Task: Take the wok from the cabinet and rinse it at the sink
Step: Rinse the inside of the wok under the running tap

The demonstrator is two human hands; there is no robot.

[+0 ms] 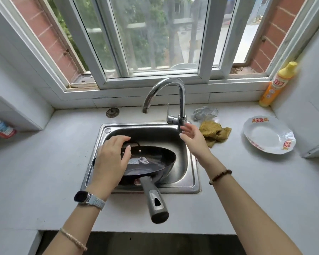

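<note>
Below the window, the white worktop carries a steel sink. Dark wok sits tilted in the basin, grey handle projecting over the front rim. Left hand hovers over the wok's near edge, fingers spread, grasping nothing. Right hand is beside the faucet base, fingers loose and released.

Bare forearms, grey-strapped smartwatch and pale corded bracelet on left, brown beaded bracelet on right
</note>
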